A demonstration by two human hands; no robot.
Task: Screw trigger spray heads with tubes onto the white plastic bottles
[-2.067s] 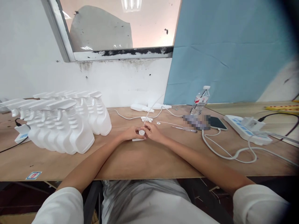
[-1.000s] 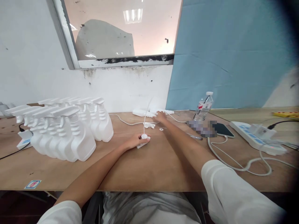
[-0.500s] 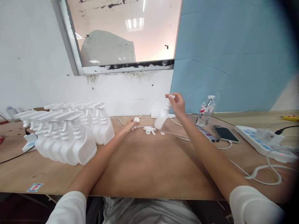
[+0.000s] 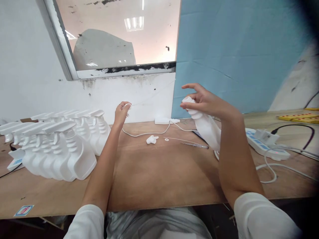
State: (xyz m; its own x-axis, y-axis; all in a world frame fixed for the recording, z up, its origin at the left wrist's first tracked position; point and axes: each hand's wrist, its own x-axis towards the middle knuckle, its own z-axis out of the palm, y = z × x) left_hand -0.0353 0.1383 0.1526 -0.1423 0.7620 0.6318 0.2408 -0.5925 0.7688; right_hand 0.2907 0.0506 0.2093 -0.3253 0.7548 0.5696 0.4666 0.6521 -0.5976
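Note:
My right hand (image 4: 203,99) grips a white plastic bottle (image 4: 206,127) by its neck, its thumb along one side and its index finger lifted off. The bottle is tilted, its open mouth facing up and left with no sprayer on it. My left hand (image 4: 121,113) is closed on a small white plastic part (image 4: 128,106), mostly hidden by the fingers. A faint, thin, clear line runs from it to the upper right. On the table between my arms lie a white trigger piece (image 4: 152,139) and a small white ring washer (image 4: 166,139).
Rows of white spray bottles (image 4: 82,159) with trigger heads stand at the left. A pen-like tool (image 4: 196,145) and white cables (image 4: 142,134) lie on the table (image 4: 161,179). Power strips (image 4: 266,146) sit at the right, with yellow items (image 4: 299,118) behind.
My left hand has risen off the table with the small white part. My right hand has swung right with the bottle, turning its mouth toward the left. The view has shifted rightward.

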